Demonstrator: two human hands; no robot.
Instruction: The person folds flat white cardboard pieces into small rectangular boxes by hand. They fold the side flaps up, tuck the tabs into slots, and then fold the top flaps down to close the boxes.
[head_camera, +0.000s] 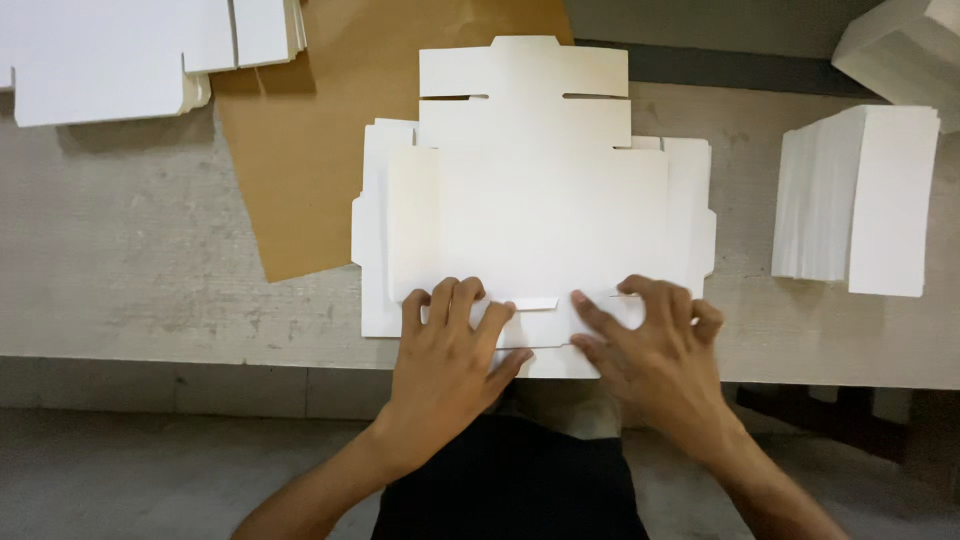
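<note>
Head camera looks straight down on a pale grey, rough-surfaced workbench (130, 260), where a flat white die-cut cardboard box blank (540, 200) lies spread open at the middle, on top of more white sheets of the same cut whose edges show around it. Its near edge reaches the front lip of the bench, and both hands press there. The left hand (450, 350) lies palm down with fingers spread and slightly bent, fingertips on the blank's near flap, thumb angled toward the centre; it grips nothing, only pushes flat. The right hand (655, 345) mirrors it just beside, fingers (600, 318) extended and fanned over the same flap, thumb tucked under the edge near the bench lip, so whether it pinches the card I cannot tell. A narrow white strip (530, 303) of the flap shows between the two hands. Under the blank's left part sits a brown kraft paper sheet (300, 150). A stack of white folded cards (860, 200) stands well apart on the right, and more white flat blanks (110, 55) lie at the far left corner.
</note>
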